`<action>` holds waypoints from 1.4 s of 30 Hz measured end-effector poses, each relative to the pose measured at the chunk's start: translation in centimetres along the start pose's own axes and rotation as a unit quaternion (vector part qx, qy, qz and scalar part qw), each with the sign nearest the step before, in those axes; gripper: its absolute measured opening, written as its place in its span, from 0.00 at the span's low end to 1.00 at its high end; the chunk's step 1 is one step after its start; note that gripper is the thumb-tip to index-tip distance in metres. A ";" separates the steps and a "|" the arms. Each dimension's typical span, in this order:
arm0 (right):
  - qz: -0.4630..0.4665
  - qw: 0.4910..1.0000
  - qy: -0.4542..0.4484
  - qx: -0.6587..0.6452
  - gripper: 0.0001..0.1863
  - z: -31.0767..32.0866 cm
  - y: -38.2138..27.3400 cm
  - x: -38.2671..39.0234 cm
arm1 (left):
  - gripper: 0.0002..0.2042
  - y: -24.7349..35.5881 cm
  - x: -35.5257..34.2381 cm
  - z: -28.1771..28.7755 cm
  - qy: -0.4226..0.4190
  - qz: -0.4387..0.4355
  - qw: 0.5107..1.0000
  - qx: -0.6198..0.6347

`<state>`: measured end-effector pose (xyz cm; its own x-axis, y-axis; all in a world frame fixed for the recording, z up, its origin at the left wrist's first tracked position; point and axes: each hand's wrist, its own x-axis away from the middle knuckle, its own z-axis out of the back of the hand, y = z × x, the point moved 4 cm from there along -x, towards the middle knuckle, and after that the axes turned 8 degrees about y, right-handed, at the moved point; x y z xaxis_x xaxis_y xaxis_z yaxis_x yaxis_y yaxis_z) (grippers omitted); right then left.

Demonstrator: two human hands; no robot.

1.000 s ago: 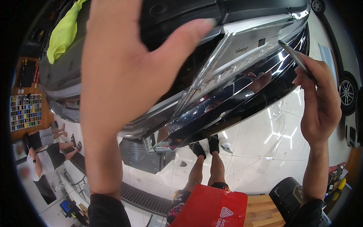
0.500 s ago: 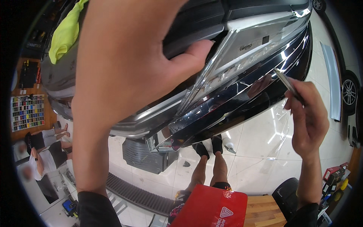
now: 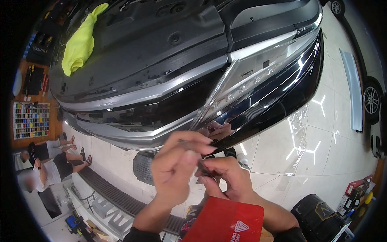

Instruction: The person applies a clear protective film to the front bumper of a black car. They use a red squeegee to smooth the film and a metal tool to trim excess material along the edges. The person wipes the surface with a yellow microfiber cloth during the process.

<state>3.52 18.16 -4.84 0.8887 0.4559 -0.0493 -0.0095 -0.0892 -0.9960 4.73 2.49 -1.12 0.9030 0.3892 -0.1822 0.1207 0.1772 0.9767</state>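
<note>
In front of me the dark car front [image 3: 149, 64] has silver trim and clear film [image 3: 270, 60] over its right-hand lamp area. Below it, close together, are both hands. My left hand [image 3: 173, 169] has curled fingers and a raised thumb at the upper end of a thin tool; what it grips is unclear. My right hand [image 3: 231, 183] pinches that slim metal tool [image 3: 206, 170], partly hidden by fingers. A red flat card or pad [image 3: 221, 222] is just below my hands. A yellow-green cloth [image 3: 78, 48] lies on the car's upper dark panel.
Two people [image 3: 60, 165] are at the left, near a board of colour samples [image 3: 31, 120]. A long grate [image 3: 105, 187] runs along the tiled floor [image 3: 282, 157]. At the right are another car's wheel [image 3: 371, 99], a pale long panel [image 3: 350, 88] and a black drum [image 3: 312, 215].
My left hand has dropped from high over the car to below it and curled. My right hand has moved down and inward with the tool, meeting the left.
</note>
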 end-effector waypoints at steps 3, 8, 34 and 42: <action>0.077 0.995 -0.028 0.063 0.34 0.6 -2.8 -2.7 | 0.16 -0.1 -1.3 2.1 0.105 -0.005 0.975 0.193; 0.229 0.962 -0.114 0.092 0.26 2.8 -8.9 -2.3 | 0.12 3.6 -7.2 9.6 0.275 -0.111 0.955 -0.024; 0.092 0.928 0.353 0.080 0.08 -0.9 -2.9 -7.8 | 0.07 1.0 -13.3 10.9 0.201 -0.311 0.858 -0.355; -0.116 0.891 0.355 -0.256 0.14 -3.8 -2.9 -5.1 | 0.08 1.0 -13.3 10.8 0.205 -0.298 0.868 -0.341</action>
<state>0.72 12.69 -1.46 0.9072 -0.1455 0.3947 0.2611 -0.5409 -0.7996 -2.68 -12.25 3.52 0.5253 0.3091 -0.7928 0.1170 0.8966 0.4271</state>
